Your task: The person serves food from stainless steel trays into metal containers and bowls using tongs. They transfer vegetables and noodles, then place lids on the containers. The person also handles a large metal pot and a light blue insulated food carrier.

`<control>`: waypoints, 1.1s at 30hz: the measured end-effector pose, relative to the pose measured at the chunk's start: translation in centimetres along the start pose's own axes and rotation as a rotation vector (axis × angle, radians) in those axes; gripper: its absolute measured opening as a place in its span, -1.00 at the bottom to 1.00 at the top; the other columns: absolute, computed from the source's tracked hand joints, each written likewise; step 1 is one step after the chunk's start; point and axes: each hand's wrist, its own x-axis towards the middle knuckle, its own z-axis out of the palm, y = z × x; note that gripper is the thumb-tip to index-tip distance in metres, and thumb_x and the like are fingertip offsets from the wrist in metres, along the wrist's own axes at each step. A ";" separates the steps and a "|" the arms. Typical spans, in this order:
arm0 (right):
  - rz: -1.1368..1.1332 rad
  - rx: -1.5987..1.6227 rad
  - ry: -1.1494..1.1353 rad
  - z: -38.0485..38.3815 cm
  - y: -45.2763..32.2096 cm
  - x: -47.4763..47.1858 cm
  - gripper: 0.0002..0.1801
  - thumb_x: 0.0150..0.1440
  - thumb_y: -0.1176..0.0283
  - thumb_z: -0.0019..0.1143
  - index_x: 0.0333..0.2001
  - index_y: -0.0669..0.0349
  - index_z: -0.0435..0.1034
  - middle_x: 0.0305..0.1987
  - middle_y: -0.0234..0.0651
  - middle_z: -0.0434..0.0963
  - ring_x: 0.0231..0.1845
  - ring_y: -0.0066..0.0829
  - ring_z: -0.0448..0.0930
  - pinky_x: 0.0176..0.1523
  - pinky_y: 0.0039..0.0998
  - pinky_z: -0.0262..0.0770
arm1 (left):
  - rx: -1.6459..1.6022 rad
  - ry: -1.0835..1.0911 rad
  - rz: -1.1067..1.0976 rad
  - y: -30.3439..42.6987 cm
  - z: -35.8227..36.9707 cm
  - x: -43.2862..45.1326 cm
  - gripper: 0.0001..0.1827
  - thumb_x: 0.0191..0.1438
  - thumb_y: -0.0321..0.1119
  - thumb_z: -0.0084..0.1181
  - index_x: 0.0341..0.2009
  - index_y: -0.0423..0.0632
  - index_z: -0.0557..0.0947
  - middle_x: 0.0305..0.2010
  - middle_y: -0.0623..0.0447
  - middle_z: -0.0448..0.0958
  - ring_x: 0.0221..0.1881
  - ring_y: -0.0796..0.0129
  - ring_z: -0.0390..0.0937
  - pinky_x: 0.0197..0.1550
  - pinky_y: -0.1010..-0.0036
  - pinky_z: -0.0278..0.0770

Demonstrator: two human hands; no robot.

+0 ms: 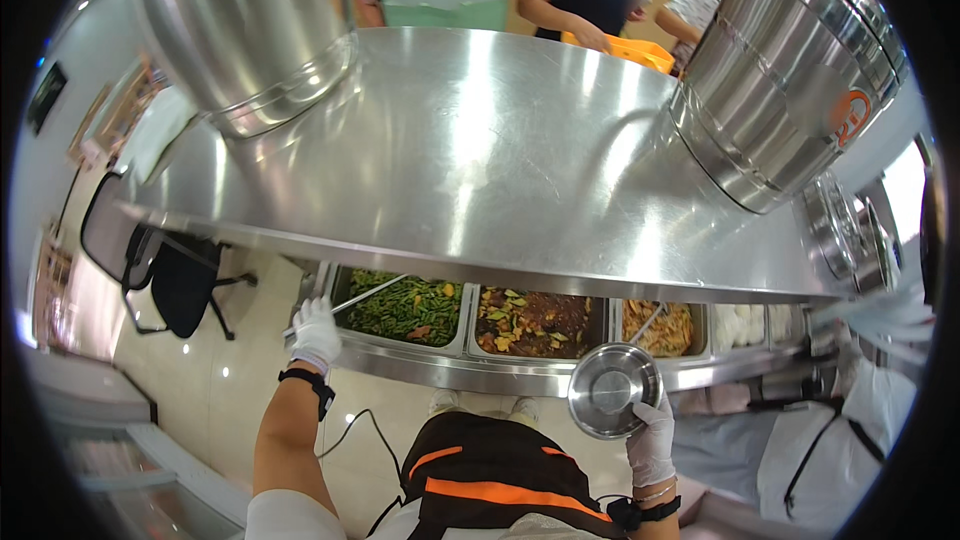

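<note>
My left hand [316,330], in a white glove, grips the metal handle of a serving utensil [369,294]. Its far end reaches into a steel pan of chopped green vegetables [416,311], where the head is hidden. A shallow round stainless steel bowl [611,386] with nothing in it is held by my gloved right hand [651,427], thumb over the rim. The bowl is in front of the counter's near edge. Beyond it are a pan of browned vegetables in dark sauce [532,321] and a pan of pale shredded food [660,326] with another utensil handle [646,324] in it.
A steel shelf [450,165] overhangs the pans, bearing two large steel containers [247,30] [780,82]. White items fill a pan [739,326] at right. A person in pale clothing [832,442] stands right; people with a green basket [446,6] and orange basket [630,51] stand opposite.
</note>
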 end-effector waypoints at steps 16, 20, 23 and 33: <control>-0.181 0.192 0.399 -3.3 4.1 -5.5 -0.38 -0.07 0.69 -0.14 0.17 0.30 0.29 0.06 -0.26 0.48 0.05 -0.38 0.52 0.19 -0.39 0.47 | -0.515 0.000 0.913 22.4 -11.0 -1.3 -0.51 -0.05 -0.41 0.16 0.05 -0.16 0.46 -0.09 -0.19 0.50 -0.05 -0.09 0.45 0.02 0.11 0.38; -0.202 0.214 0.402 -5.1 3.1 -4.3 -0.32 -0.11 0.71 -0.18 0.20 0.32 0.27 0.10 -0.24 0.47 0.09 -0.34 0.51 0.22 -0.37 0.44 | -0.531 -0.180 1.132 33.5 -10.8 -5.7 -0.44 0.13 -0.19 0.11 0.18 -0.11 0.32 -0.11 -0.20 0.47 -0.05 -0.09 0.46 0.02 0.12 0.43; -0.220 0.192 0.418 -7.4 2.4 -3.2 -0.29 -0.14 0.70 -0.17 0.21 0.32 0.27 0.10 -0.23 0.48 0.08 -0.34 0.51 0.20 -0.38 0.44 | -0.398 -0.309 1.056 40.5 -9.9 -8.7 -0.32 0.11 -0.10 0.15 0.25 -0.12 0.26 -0.05 -0.22 0.43 -0.05 -0.07 0.47 -0.01 0.13 0.48; -0.142 0.205 0.413 -17.2 -2.1 0.1 -0.33 -0.08 0.72 -0.18 0.20 0.32 0.26 0.09 -0.24 0.49 0.09 -0.38 0.51 0.22 -0.39 0.41 | -0.206 -0.449 0.770 50.2 -10.0 -11.0 -0.20 0.11 -0.48 -0.11 0.43 0.02 -0.06 -0.01 -0.31 0.34 -0.19 -0.16 0.56 -0.16 0.10 0.55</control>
